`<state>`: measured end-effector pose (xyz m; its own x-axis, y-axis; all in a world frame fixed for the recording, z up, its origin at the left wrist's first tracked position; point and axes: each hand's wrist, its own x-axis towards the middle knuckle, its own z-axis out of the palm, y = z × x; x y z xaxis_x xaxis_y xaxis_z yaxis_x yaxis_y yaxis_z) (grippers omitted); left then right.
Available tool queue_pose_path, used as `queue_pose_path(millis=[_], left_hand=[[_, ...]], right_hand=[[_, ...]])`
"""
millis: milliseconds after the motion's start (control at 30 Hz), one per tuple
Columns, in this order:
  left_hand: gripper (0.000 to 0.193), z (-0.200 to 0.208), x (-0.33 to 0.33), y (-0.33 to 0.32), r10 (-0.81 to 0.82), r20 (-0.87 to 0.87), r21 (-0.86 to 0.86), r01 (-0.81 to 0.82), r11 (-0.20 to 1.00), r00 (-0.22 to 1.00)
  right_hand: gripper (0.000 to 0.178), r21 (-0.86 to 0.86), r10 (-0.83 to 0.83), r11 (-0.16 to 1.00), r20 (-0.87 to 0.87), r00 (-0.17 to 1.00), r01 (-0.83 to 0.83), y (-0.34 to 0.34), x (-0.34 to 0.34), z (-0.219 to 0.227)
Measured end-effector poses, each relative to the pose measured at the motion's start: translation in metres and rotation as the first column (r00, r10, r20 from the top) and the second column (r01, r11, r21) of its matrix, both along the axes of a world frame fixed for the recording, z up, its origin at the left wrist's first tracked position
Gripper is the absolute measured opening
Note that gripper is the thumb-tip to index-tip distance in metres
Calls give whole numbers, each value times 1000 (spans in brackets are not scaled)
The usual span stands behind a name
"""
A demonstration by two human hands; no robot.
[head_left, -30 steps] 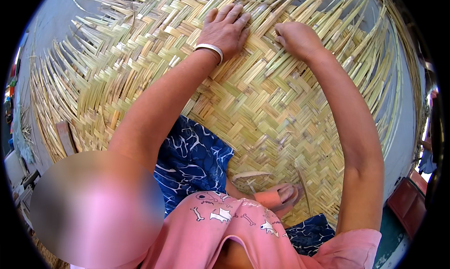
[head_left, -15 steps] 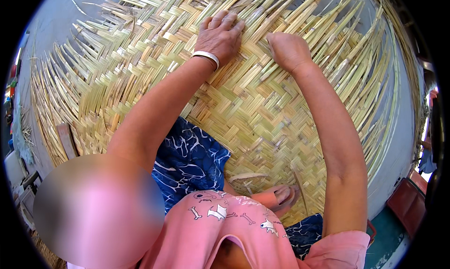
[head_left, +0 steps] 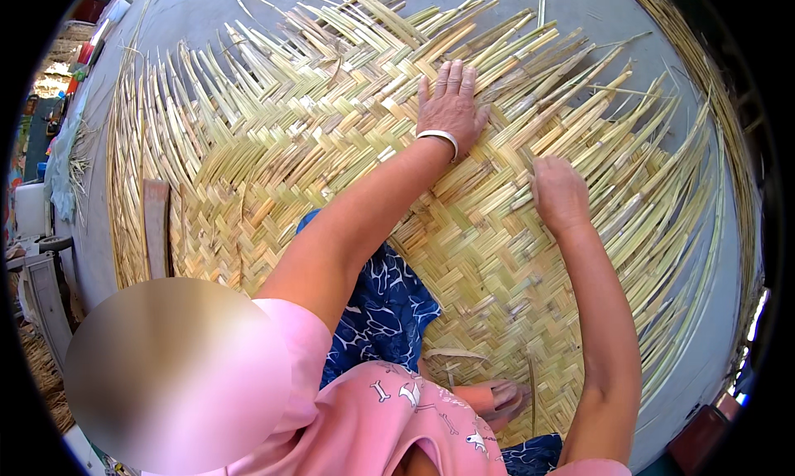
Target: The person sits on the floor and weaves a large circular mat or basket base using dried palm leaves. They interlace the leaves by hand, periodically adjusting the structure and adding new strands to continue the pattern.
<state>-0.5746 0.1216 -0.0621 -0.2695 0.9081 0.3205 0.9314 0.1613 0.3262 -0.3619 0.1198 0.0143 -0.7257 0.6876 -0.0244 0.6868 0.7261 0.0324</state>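
Observation:
A large woven mat (head_left: pixel 489 260) of flat pale yellow-green cane strips, in a zigzag pattern, spreads before me. My left hand (head_left: pixel 451 111), with a white band at its wrist, lies palm down on the weave near the far side. Its fingers are stretched out, close to one another. To the right and nearer me, my right hand (head_left: pixel 561 196) is closed in a fist low over the mat. The end of a cane strip (head_left: pixel 527 157) shows beside its thumb; the fingers hide the rest of what they grip.
Loose strip ends (head_left: pixel 662 202) fan out along the far and right edges over the grey floor (head_left: pixel 604 16). A flat wooden slat (head_left: pixel 156 227) lies at the mat's left. One sandalled foot (head_left: pixel 501 401) rests on the mat. Long stalks (head_left: pixel 704 70) lie along the far right.
The view has shifted, so the mat sits lower and further right. My left hand has moved slightly forward on the weave, its fingers straighter. My right hand remains closed.

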Motion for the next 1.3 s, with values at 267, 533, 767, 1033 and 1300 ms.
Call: queue_pose_path(millis=[267,533,767,1033,1300], left_hand=[[76,18,-61,-3,-211,-147,-329,153,932,966],[75,34,-47,5,-238,-141,-434,156,887,961],[76,30,-47,-10,-182,-151,-478,89,874,972],[62,24,11,-76,-353,83,-282,362,889,932],[21,79,159,-210,-444,748,-86,736,671,493]], right_hand=[[23,-128,342,937,138,929,-326,-75,106,86],[28,-258,-64,955,304,951,147,-197,230,149],[39,-291,-449,806,267,853,515,-310,286,91],[42,-307,-664,706,27,748,638,-385,301,32],[44,-392,-746,620,-23,666,680,-417,316,-2]])
